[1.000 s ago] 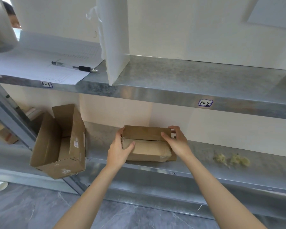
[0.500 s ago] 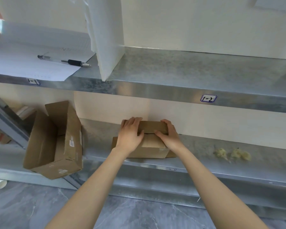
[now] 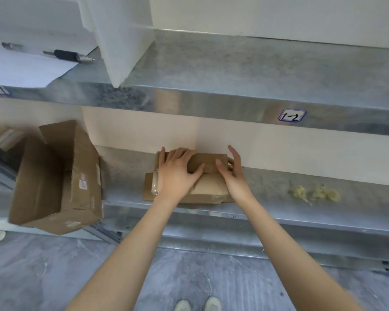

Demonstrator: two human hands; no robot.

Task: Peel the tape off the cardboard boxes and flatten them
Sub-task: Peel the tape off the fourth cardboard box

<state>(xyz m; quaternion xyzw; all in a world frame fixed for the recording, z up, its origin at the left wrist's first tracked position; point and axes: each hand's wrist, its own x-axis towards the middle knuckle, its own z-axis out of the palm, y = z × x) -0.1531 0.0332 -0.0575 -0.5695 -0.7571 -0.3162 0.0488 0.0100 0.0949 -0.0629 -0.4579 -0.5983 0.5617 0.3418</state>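
Two hands press the small brown cardboard box (image 3: 208, 190) on the grey metal shelf (image 3: 267, 187): left hand (image 3: 174, 176) flat, fingers spread; right hand (image 3: 234, 179) straight-fingered at its right end.

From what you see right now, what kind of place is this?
Probably a storeroom or small warehouse: metal shelving with a handwritten label, an open cardboard box, and a pen on paper.

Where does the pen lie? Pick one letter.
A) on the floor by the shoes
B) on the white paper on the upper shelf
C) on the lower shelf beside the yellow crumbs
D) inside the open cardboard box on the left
B: the pen lies across the white paper at the left end of the upper shelf.
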